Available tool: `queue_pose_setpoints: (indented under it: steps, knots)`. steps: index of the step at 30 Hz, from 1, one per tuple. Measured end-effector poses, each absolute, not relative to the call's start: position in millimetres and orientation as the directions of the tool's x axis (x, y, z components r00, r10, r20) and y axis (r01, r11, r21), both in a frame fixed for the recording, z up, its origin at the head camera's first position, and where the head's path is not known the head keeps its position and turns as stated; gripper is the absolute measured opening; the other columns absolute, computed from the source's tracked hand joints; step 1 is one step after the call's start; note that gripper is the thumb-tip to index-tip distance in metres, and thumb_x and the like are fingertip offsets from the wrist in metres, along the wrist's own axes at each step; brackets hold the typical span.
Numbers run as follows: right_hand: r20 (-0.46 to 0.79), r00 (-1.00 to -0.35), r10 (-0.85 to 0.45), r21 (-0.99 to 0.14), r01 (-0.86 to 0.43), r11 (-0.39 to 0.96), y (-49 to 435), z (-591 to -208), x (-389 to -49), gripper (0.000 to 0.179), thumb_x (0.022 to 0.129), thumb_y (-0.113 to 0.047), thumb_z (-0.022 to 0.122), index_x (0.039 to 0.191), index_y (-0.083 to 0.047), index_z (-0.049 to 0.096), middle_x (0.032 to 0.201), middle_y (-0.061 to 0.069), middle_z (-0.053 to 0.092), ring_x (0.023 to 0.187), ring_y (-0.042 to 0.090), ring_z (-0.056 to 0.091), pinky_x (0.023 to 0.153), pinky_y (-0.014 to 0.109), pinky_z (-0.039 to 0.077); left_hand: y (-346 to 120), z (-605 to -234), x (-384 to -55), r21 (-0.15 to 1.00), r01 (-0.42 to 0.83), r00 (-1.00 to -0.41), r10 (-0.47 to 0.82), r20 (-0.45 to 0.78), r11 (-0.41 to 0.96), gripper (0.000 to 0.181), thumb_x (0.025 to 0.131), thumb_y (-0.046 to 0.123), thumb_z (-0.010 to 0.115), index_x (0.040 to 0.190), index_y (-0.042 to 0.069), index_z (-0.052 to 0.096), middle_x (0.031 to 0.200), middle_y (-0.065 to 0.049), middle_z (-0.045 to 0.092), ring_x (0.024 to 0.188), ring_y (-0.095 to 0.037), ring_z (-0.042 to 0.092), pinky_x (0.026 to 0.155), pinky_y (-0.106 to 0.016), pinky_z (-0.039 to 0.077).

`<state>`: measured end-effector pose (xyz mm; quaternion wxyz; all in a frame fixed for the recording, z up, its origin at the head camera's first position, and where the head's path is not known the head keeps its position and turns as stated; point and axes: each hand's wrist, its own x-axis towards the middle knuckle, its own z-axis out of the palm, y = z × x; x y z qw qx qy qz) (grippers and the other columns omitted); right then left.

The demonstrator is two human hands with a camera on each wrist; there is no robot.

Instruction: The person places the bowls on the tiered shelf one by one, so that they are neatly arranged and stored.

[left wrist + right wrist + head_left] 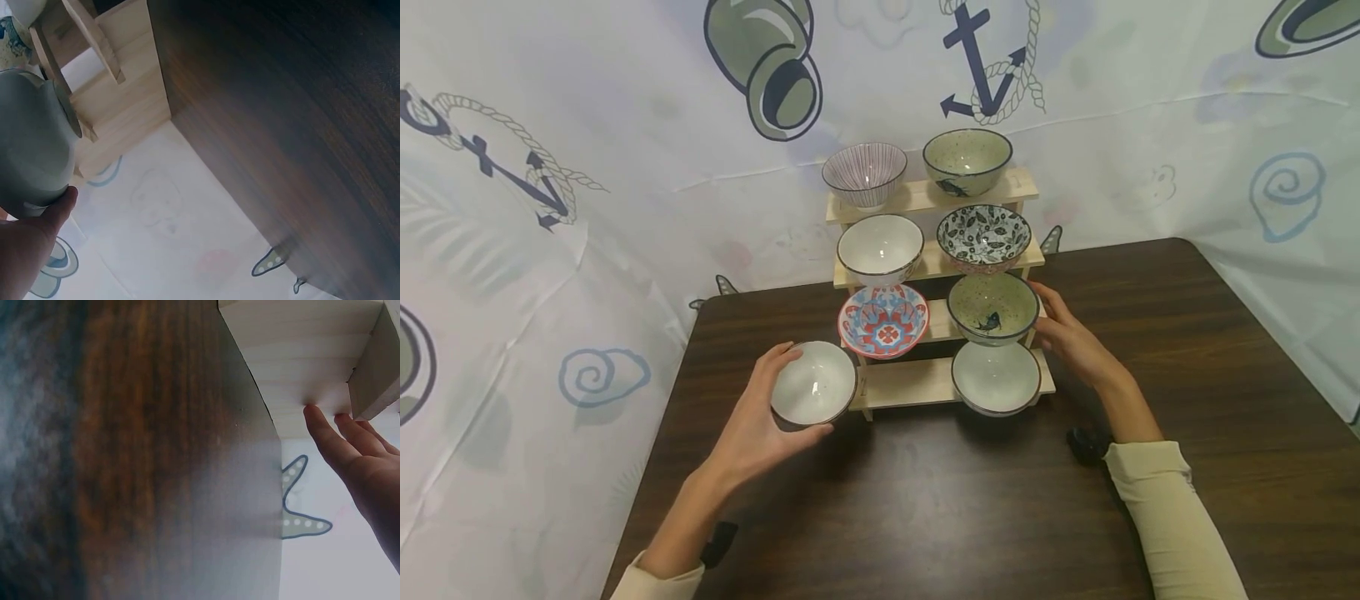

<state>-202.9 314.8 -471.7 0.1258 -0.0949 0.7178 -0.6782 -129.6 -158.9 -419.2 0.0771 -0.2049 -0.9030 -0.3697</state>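
My left hand [758, 429] grips a white bowl [815, 383] with a dark rim, fingers on its far side and thumb at its near side. The bowl is held just left of the lowest step of a wooden tiered rack [910, 383]. In the left wrist view this bowl [34, 140] shows its grey-green outside. My right hand [1078, 346] is at the rack's right side, beside a speckled green bowl [992, 307]. The right wrist view shows its extended fingers [331, 440] touching the rack's pale wood; its thumb is hidden there.
On the rack stand a striped bowl [865, 173], another green bowl [967, 162], a white bowl [880, 248], a black leaf-patterned bowl [983, 236], a red-and-blue bowl [883, 322] and a pale bowl [996, 379]. A dark wooden table [925, 517] lies below; a printed curtain [625, 125] hangs behind.
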Motion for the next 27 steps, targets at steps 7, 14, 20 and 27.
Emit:
queue_pose_setpoints:
  steps: [7,14,20,27]
  knots:
    - [-0.052,-0.951,-0.306,-0.998,0.036,0.058,315,-472,-203,0.068,0.111,-0.031,0.044,0.166,-0.030,0.005,0.172,0.019,0.007,0.159,0.044,0.008,0.122,0.075,0.006,-155,-423,-129,0.630,0.449,-0.893,0.347,0.288,0.634,0.102,0.066,0.031,0.098,0.151,0.018,0.043,0.162,-0.009,0.037,0.136,-0.033,0.051,0.098,-0.053,0.054]
    - [-0.059,-0.952,-0.301,-0.996,0.039,0.074,315,-473,-203,0.069,0.110,-0.031,0.046,0.166,-0.031,0.004,0.173,0.017,0.003,0.160,0.042,0.005,0.121,0.076,0.007,-150,-430,-128,0.647,0.459,-0.886,0.364,0.287,0.609,0.102,0.067,0.032,0.097,0.151,0.019,0.042,0.162,-0.004,0.035,0.136,-0.032,0.051,0.098,-0.054,0.053]
    - [-0.054,-0.952,-0.301,-0.996,0.031,0.081,315,-473,-203,0.069,0.110,-0.031,0.046,0.166,-0.031,0.006,0.174,0.015,0.001,0.160,0.042,0.002,0.120,0.077,0.006,-144,-433,-127,0.654,0.461,-0.884,0.379,0.274,0.600,0.100,0.068,0.037,0.097,0.150,0.021,0.043,0.163,-0.002,0.034,0.139,-0.032,0.048,0.101,-0.055,0.052]
    - [-0.049,-0.950,-0.310,-0.997,0.025,0.079,315,-474,-204,0.068,0.110,-0.030,0.045,0.166,-0.031,0.006,0.174,0.014,0.002,0.160,0.041,0.003,0.120,0.077,0.006,-141,-436,-124,0.646,0.467,-0.880,0.387,0.274,0.604,0.099,0.067,0.039,0.097,0.149,0.021,0.044,0.163,-0.002,0.034,0.140,-0.033,0.048,0.100,-0.056,0.052]
